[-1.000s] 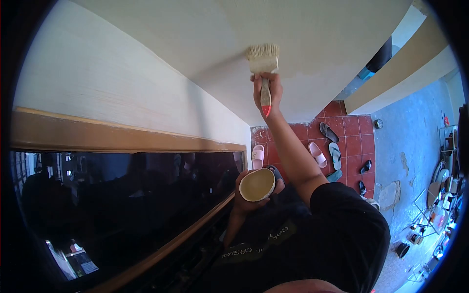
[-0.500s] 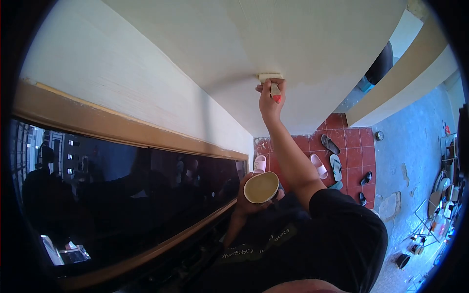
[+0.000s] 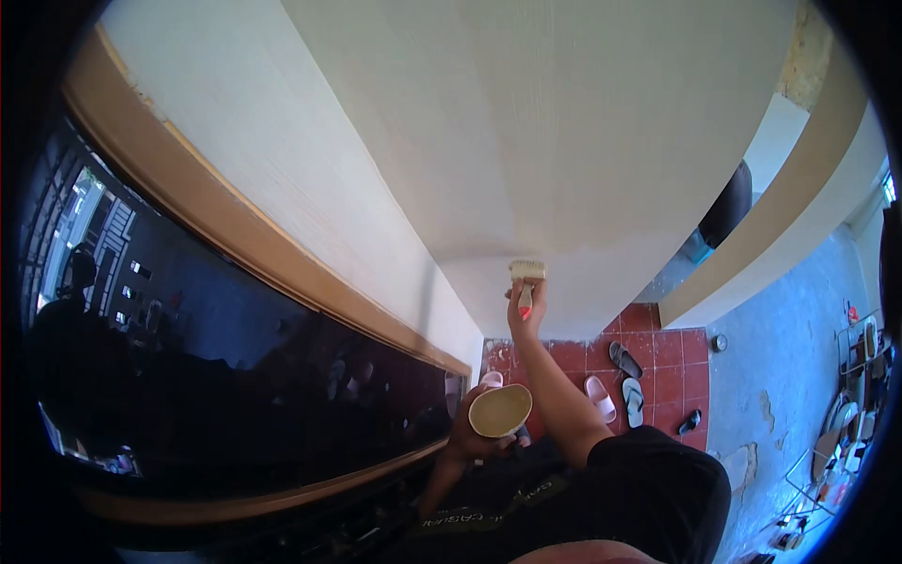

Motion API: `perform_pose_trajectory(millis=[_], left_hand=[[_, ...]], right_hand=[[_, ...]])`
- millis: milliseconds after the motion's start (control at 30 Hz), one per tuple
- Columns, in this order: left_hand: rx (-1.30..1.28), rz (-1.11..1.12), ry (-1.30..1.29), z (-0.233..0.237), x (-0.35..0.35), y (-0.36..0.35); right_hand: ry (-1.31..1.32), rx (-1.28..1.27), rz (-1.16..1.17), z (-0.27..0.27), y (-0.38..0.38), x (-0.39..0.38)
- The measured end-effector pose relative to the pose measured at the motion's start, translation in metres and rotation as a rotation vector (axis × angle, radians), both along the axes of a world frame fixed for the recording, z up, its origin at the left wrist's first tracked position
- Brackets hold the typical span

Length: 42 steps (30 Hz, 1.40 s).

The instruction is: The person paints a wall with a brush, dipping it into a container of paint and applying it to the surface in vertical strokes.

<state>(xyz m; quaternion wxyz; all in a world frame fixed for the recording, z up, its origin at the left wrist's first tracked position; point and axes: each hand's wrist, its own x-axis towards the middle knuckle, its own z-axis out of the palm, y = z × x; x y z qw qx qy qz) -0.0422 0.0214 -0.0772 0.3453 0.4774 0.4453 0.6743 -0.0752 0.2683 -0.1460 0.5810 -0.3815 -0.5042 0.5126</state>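
Observation:
My right hand (image 3: pixel 527 305) is closed round the handle of a wide paintbrush (image 3: pixel 528 271), its handle tipped in red. The bristles are right at the pale wall (image 3: pixel 564 169), low on its surface. Darker, damp-looking streaks run up the wall above the brush. In front of my body, my left hand (image 3: pixel 470 430) grips a cut-open bowl-like container (image 3: pixel 500 411) from the side and below. Pale yellowish paint covers the inside of the container, and some of my left fingers are hidden behind it.
To the left runs a dark glass window (image 3: pixel 244 376) in a brown wooden frame (image 3: pixel 216 202). Below the wall, sandals (image 3: pixel 632 399) and pink slippers (image 3: pixel 599 399) lie on red floor tiles (image 3: pixel 662 352). Further right are a wall edge (image 3: pixel 752 249) and a cluttered rack (image 3: pixel 850 414).
My right hand and the paintbrush have moved down the wall, away from the upper area. My view has tilted upward, and the container sits a little lower in it.

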Motion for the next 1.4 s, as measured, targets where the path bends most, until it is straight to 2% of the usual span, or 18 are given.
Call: perform_pose_trajectory(millis=[100,133,200,367,433,567,633,700,767,800,833,967,1033,1067,1167,1300,1367,1400], left_hand=[[-0.087,0.005,-0.069,-0.019,-0.004,-0.007],[-0.083,0.003,-0.074,-0.023,-0.006,-0.008],[-0.084,0.03,0.064,-0.028,-0.012,-0.005],[-0.059,0.065,0.123,-0.028,-0.02,-0.005],[0.01,0.076,0.12,-0.023,-0.02,-0.002],[0.051,0.087,0.013,-0.017,-0.022,-0.001],[0.07,0.162,0.222,-0.006,-0.025,0.0],[0.092,0.172,0.157,-0.012,-0.025,0.002],[0.082,0.197,0.133,-0.004,-0.02,0.003],[0.068,0.175,0.01,0.0,-0.016,0.003],[0.092,0.18,0.007,-0.008,-0.015,0.005],[0.104,0.201,-0.005,-0.02,-0.008,0.016],[0.063,0.227,0.149,-0.036,-0.01,0.022],[0.106,0.161,0.001,-0.031,-0.004,0.026],[0.102,0.148,-0.03,-0.029,0.005,0.032],[0.1,0.169,-0.013,-0.032,0.01,0.035],[0.094,0.177,-0.012,-0.038,0.013,0.034],[0.091,0.18,-0.003,-0.034,0.013,0.032]], right_hand=[[0.027,0.048,0.005,0.029,0.005,-0.005],[0.028,0.121,-0.015,0.061,0.016,-0.01],[0.342,0.128,0.0,0.133,0.032,-0.018],[0.419,0.412,-0.049,0.279,0.045,-0.005],[0.329,0.429,0.081,0.323,0.043,0.011],[0.113,0.635,0.148,0.345,0.041,0.049],[-0.241,0.917,0.132,0.355,0.048,0.068],[-0.334,0.947,0.178,0.38,0.057,0.085],[-0.493,1.306,0.127,0.408,0.075,0.093],[-0.549,1.299,0.124,0.429,0.072,0.1],[-0.55,1.324,0.122,0.449,0.072,0.105],[-0.529,1.863,-0.082,0.53,0.086,0.102],[-0.567,1.903,-0.116,0.558,0.086,0.095],[-0.611,1.965,-0.174,0.568,0.089,0.089],[-0.767,2.0,-0.209,0.56,0.102,0.076],[-0.979,2.028,-0.092,0.466,0.135,0.064],[-1.064,2.02,0.11,0.417,0.131,0.069],[-1.174,1.9,0.276,0.401,0.118,0.075]])
